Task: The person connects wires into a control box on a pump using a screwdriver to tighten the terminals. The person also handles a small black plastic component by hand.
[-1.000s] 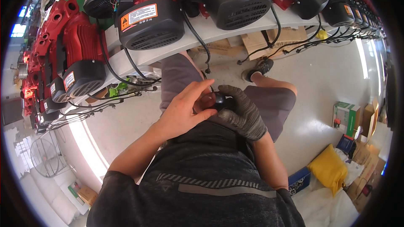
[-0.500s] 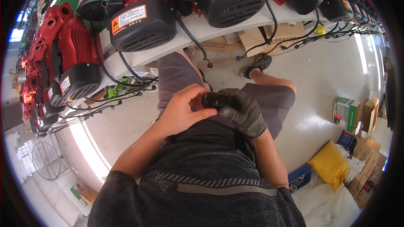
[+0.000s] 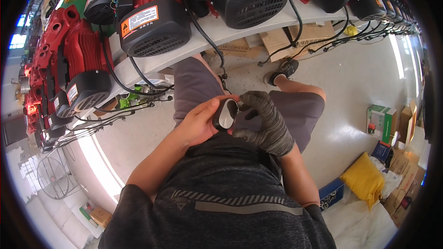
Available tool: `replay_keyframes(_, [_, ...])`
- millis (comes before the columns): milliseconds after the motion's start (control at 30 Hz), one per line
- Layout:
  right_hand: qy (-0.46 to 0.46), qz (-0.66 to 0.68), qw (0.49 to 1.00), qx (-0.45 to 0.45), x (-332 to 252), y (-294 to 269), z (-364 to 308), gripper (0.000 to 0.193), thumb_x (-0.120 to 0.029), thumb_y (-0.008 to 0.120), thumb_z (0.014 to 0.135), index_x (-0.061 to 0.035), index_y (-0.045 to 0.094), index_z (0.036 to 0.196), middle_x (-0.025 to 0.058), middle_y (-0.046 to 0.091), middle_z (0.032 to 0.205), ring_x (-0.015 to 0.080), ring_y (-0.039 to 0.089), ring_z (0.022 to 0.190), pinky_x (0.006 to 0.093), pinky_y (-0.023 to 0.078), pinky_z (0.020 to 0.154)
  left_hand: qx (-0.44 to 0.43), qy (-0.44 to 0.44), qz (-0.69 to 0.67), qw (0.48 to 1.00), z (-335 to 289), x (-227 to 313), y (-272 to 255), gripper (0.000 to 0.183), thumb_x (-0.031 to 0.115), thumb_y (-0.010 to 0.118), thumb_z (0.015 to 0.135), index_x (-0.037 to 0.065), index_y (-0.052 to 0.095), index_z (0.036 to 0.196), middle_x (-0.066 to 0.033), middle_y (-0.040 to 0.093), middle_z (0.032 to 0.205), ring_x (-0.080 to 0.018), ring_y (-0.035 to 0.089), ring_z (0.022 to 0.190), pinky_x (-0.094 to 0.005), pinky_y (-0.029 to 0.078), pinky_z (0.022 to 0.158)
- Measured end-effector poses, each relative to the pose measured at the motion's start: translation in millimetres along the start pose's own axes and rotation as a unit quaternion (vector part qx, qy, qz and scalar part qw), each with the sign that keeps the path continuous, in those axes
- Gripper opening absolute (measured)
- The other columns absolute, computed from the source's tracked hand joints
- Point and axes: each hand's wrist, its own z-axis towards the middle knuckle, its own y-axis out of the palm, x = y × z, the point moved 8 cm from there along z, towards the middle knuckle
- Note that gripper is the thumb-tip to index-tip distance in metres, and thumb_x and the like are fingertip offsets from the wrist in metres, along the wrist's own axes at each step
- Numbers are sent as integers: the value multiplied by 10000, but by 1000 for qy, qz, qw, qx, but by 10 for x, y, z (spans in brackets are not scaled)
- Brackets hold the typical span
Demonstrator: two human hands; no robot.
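My bare left hand is closed around a small black oval piece, its smooth, glossy face turned up and reflecting light. It is held above my lap, close to my shirt; I cannot make out what kind of part it is. My right hand, in a grey knit glove, curves around the right side of the piece. Its thumb and fingers are spread apart, with a gap between the palm and the piece. The gloved fingertips come close to the oval's upper edge; whether they touch it I cannot tell.
Ahead, a pale workbench carries red motors with black vented covers. Black power cables hang over its edge. Flattened cardboard lies beneath. To the right are a green-and-white box, a yellow bag and a blue crate.
The oval piece has turned and shifted slightly left, its face now catching the light. My right hand's fingers have opened away from it, while my left hand keeps hold.
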Motion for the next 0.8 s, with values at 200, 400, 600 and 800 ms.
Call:
replay_keyframes(200, [7,-73,994,-83,7,65,27,636,-274,879,757,-89,629,1311,175,623,1289,351,630,1174,433,552,938,32,-81,26,996,53,-87,158,597,499,356,1098,118,340,1556,-52,591,1325,-168,626,1045,-365,567,800])
replay_keyframes(400, [66,-148,987,2,96,20,-33,555,-321,894,738,-71,681,1185,146,689,1096,335,693,921,416,568,801,14,83,204,975,-62,71,54,694,512,575,1010,41,418,1494,-93,579,1305,-195,631,1136,-359,604,830])
replay_keyframes(600, [129,-31,991,4,240,-33,-96,498,-445,830,834,-15,705,1052,153,677,840,266,656,729,366,522,697,48,8,266,963,-114,59,13,434,96,707,970,-60,550,1344,-101,693,1060,-172,694,912,-295,568,834])
replay_keyframes(800, [269,75,960,-3,352,-55,-148,499,-464,682,969,21,696,1088,160,696,814,204,658,756,358,516,715,-6,17,254,967,-121,14,114,439,73,655,997,-61,509,1388,-117,633,1250,-194,661,1056,-360,581,934])
